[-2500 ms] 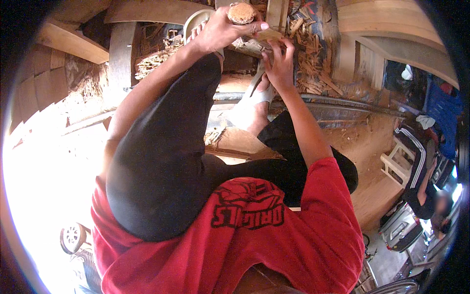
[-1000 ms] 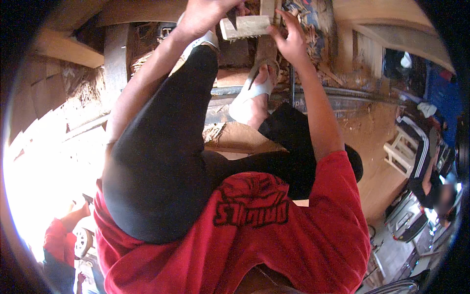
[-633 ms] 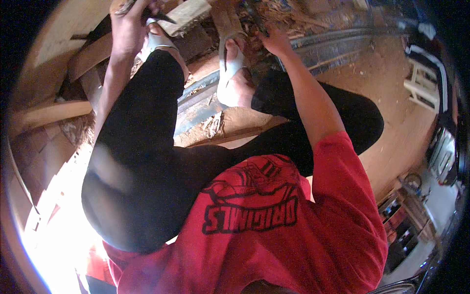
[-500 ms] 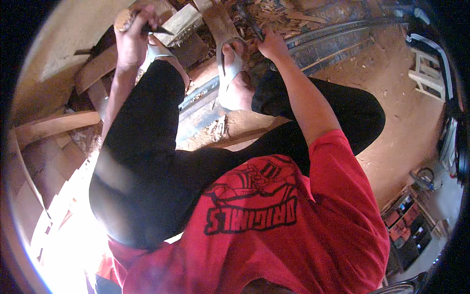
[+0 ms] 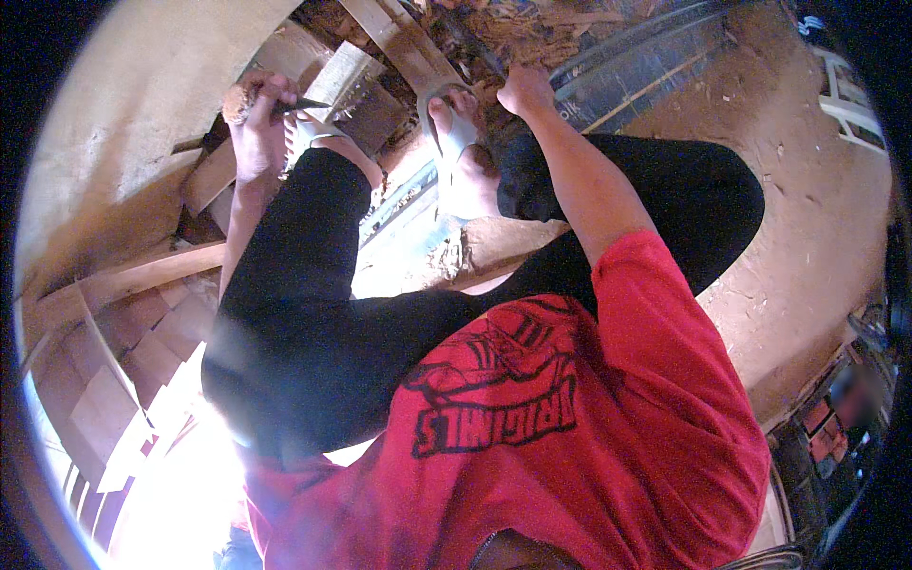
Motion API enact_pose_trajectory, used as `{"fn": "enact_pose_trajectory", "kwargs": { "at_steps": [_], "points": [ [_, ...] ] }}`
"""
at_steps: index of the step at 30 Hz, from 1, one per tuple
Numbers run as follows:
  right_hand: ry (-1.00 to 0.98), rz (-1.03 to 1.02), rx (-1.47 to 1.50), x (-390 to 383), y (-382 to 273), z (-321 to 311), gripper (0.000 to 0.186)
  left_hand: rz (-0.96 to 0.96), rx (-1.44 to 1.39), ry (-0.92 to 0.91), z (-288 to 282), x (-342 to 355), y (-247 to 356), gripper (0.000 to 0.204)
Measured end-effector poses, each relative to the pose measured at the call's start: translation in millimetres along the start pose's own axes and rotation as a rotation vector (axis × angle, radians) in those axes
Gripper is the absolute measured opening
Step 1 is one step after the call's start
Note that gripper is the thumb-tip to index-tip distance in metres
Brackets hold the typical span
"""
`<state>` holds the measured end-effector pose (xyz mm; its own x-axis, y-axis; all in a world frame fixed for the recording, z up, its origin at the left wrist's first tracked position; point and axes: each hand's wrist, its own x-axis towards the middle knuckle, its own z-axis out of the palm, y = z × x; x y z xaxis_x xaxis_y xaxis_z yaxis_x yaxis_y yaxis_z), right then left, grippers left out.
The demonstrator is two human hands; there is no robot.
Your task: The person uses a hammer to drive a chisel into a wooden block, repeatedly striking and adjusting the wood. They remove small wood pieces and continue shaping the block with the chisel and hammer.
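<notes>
My left hand is closed around the rounded wooden handle of a chisel, whose dark blade points right. The blade's tip is by the near end of a pale wooden block with a row of small notches along its side; whether it touches is unclear. Further right, my right hand is closed on the dark handle of a tool. That tool's far end fades into shadow, so its kind cannot be made out. My sandalled left foot and right foot rest near the block.
A wooden board runs down to my right foot. Wood shavings litter the ground at the back. A long dark, glossy strip lies to the right. Timber pieces lie at left; a pale wooden frame lies far right.
The view has shifted, so the block, feet and left hand appear lower. Both hands keep their grips, and the chisel stays by the block's near end.
</notes>
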<state>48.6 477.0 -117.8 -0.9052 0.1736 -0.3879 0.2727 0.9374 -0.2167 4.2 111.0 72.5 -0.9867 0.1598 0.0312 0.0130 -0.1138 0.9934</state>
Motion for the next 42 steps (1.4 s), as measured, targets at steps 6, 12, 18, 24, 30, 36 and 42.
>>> {"fn": "enact_pose_trajectory", "kwargs": {
  "at_steps": [6, 12, 18, 24, 30, 36, 42],
  "points": [
    [0.06, -0.1, -0.006, 4.0, -4.4, -7.5, 0.036, -0.239, 0.31, -0.046, -6.0, -1.9, 20.4, 0.017],
    [0.02, -0.303, 0.182, 37.6, -36.1, -72.3, 0.035, -0.32, 0.558, -0.348, -18.5, 3.9, 48.1, 0.031],
    [-0.297, -0.39, 0.704, 14.1, -62.7, -256.2, 0.027, -0.385, 0.536, -0.347, -3.4, 12.0, 45.5, 0.025],
    [-0.131, -0.586, 0.563, -91.9, -80.6, -340.2, 0.014, -0.208, 0.199, 0.148, 9.8, 12.6, 2.9, 0.012],
    [-0.212, -0.643, 0.632, -152.6, -104.1, -362.0, 0.015, -0.041, 0.262, 0.275, 23.3, -3.9, 1.7, 0.02],
    [-0.262, -0.608, 0.499, -166.5, -147.3, -351.8, 0.021, -0.036, 0.197, 0.284, 15.3, -9.0, 6.1, 0.017],
    [-0.234, -0.668, 0.537, -151.0, -148.4, -317.5, 0.014, -0.028, 0.246, 0.145, 3.5, 1.5, -8.3, 0.018]
  ]
}}
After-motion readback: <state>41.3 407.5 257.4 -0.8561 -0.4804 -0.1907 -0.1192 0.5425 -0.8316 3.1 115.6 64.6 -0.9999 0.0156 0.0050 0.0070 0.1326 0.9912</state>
